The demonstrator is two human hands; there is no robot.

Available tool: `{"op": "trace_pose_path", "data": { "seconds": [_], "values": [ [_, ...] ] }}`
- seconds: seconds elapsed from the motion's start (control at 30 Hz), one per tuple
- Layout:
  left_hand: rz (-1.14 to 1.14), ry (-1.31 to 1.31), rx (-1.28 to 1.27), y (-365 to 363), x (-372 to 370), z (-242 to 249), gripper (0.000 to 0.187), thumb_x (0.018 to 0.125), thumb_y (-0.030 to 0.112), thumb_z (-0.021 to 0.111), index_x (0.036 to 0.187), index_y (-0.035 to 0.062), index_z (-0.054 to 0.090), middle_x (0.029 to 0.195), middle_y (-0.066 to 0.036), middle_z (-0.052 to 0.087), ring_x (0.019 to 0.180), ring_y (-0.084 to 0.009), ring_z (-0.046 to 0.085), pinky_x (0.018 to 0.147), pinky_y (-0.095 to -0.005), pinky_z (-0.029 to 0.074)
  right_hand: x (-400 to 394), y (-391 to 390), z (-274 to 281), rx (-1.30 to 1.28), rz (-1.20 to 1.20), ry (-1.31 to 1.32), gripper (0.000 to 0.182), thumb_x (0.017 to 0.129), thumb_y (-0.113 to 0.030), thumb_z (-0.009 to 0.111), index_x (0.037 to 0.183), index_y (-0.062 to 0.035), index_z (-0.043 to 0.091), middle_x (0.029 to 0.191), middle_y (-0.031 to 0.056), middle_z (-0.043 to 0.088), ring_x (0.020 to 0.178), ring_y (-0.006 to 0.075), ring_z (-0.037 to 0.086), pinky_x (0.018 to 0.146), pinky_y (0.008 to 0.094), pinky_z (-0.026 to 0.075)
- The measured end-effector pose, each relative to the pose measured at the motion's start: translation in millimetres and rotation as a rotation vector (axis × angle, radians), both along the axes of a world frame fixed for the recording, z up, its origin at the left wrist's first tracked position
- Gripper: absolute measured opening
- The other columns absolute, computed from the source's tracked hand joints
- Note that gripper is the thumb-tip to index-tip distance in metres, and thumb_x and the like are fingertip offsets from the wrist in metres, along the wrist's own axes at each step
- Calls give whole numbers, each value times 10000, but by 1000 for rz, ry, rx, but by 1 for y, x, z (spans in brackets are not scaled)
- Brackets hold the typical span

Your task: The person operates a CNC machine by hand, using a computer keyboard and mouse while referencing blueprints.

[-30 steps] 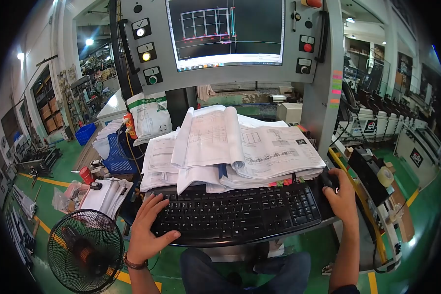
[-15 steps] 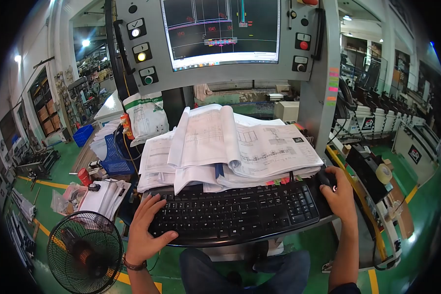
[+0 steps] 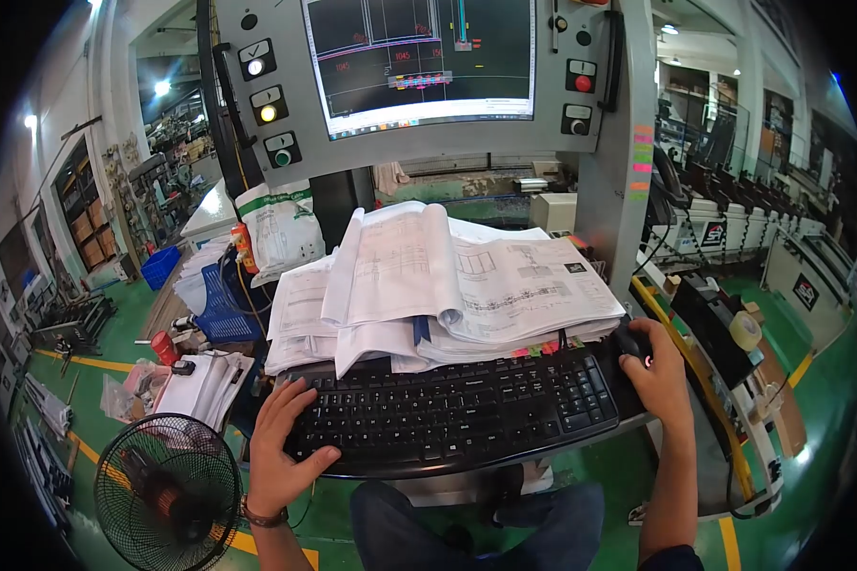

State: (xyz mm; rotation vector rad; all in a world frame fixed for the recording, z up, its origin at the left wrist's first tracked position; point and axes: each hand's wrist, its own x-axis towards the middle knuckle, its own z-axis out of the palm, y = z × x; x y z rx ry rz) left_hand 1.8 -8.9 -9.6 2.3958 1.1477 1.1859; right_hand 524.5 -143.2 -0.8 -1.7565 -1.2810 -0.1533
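A black keyboard (image 3: 457, 416) lies in front of a thick stack of printed drawings (image 3: 524, 285), its upper sheets curled over. My left hand (image 3: 282, 447) rests at the keyboard's left end, fingers and thumb spread, holding nothing. At the right end, my right hand (image 3: 655, 373) is wrapped over a black mouse (image 3: 627, 341), which the fingers partly hide. Above the papers, a monitor (image 3: 419, 67) shows a technical drawing with red numbers on a dark background.
Lit buttons (image 3: 269, 112) flank the monitor. A black fan (image 3: 167, 490) stands at lower left, near a blue basket (image 3: 225, 306) and a clipboard with papers (image 3: 200, 385). A white bag (image 3: 281, 228) stands behind the stack. A tape roll (image 3: 745, 331) is at right.
The view has shifted slightly, so the monitor and its panel sit a little higher and further left. Both hands keep their places at the keyboard and mouse.
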Motion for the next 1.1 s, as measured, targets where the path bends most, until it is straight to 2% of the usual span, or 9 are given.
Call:
{"op": "trace_pose_path", "data": {
  "seconds": [0.23, 0.33, 0.43, 0.5, 0.57, 0.67, 0.8, 0.93, 1.1],
  "values": [
    [163, -212, 303, -39, 10, -13, 493, 966, 393, 796, 1295, 31, 738, 1533, -253, 670, 1541, -459, 523, 1298, -595, 363, 1, 0, 0, 22, 30, -26, 554, 877, -157, 740, 1404, -1, 669, 1384, 200, 724, 1247, 411, 729, 1050, 449, 567],
    [-9, -443, 401, -72, 25, -9, 398, 1009, 386, 715, 1215, 45, 723, 1478, -292, 673, 1491, -478, 543, 1269, -618, 381, -2, -1, 4, 5, 25, 4, 554, 872, -157, 738, 1400, -3, 675, 1386, 202, 725, 1267, 425, 722, 1074, 460, 562],
    [-688, -892, 202, -98, 70, 23, 561, 1065, 567, 707, 1247, 37, 711, 1415, -313, 697, 1414, -466, 611, 1189, -600, 479, 3, 0, 0, 26, 47, -5, 559, 879, -135, 752, 1417, -4, 675, 1387, 212, 729, 1297, 413, 716, 1112, 449, 545],
    [-1191, -829, -29, -96, 96, 54, 680, 1105, 650, 667, 1557, 142, 649, 1459, -341, 673, 1362, -439, 652, 1159, -551, 531, 2, 0, 0, 19, 48, -20, 553, 894, -120, 769, 1427, -4, 678, 1393, 209, 730, 1321, 393, 710, 1144, 443, 525],
    [-1558, -1030, -113, -102, 146, 64, 629, 1141, 572, 649, 1449, 24, 667, 1384, -343, 704, 1277, -444, 688, 1099, -540, 563, 3, 0, 1, 8, 72, 15, 536, 908, -128, 779, 1420, -1, 682, 1391, 204, 732, 1323, 385, 708, 1150, 442, 519],
    [-1887, -1282, -441, -134, 187, 79, 596, 1135, 518, 691, 1402, -16, 689, 1282, -337, 732, 1148, -407, 730, 1040, -490, 581, 6, 0, 1, 14, 98, 32, 508, 934, -146, 793, 1409, 1, 690, 1383, 193, 735, 1319, 367, 708, 1150, 433, 515],
    [-2008, -1355, -725, -152, 199, 97, 618, 1101, 505, 756, 1376, -47, 705, 1255, -315, 725, 1079, -345, 731, 966, -383, 596, 16, 3, -7, 54, 112, 39, 489, 956, -169, 805, 1403, -1, 699, 1372, 178, 739, 1302, 344, 713, 1139, 422, 517],
    [-2104, -1438, -538, -165, 245, 80, 723, 1015, 561, 849, 1324, -82, 730, 1157, -217, 699, 956, -268, 700, 877, -309, 572, 10, 1, -2, 44, 118, 112, 479, 965, -176, 806, 1402, -7, 705, 1370, 172, 738, 1293, 333, 713, 1133, 413, 516],
    [-1968, -1210, -652, -160, 241, 81, 778, 943, 633, 895, 1215, -89, 802, 1131, -202, 687, 943, -251, 686, 849, -291, 552, 14, 2, -6, 89, 125, 103, 467, 975, -177, 805, 1397, -2, 706, 1387, 184, 733, 1306, 349, 710, 1137, 418, 518]
  ]
}}
